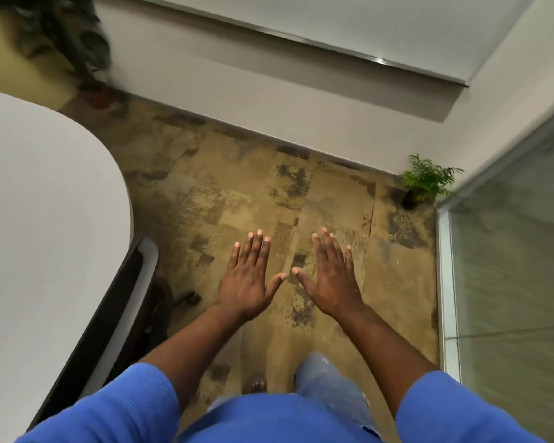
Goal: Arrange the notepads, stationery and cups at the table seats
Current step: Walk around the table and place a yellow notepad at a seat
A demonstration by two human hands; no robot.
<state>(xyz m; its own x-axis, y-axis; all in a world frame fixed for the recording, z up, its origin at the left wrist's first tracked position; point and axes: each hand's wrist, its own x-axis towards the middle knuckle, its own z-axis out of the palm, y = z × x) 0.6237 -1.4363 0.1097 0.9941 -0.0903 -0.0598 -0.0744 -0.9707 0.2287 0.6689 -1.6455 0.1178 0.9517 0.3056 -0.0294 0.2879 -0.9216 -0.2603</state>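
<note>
My left hand [247, 276] and my right hand [331, 276] are stretched out side by side over the floor, palms down, fingers spread, thumbs nearly touching. Neither holds anything. The white table [45, 219] with a rounded corner fills the left side, and the part in view is bare. No notepads, stationery or cups are in view. I stand to the right of the table, in blue sleeves and jeans.
A dark office chair [131, 302] is tucked against the table edge at lower left. A small potted plant [424, 183] stands in the far right corner beside a glass partition [509, 266]. A larger plant [74, 43] stands at the far left. Brown mottled carpet [253, 193] lies ahead.
</note>
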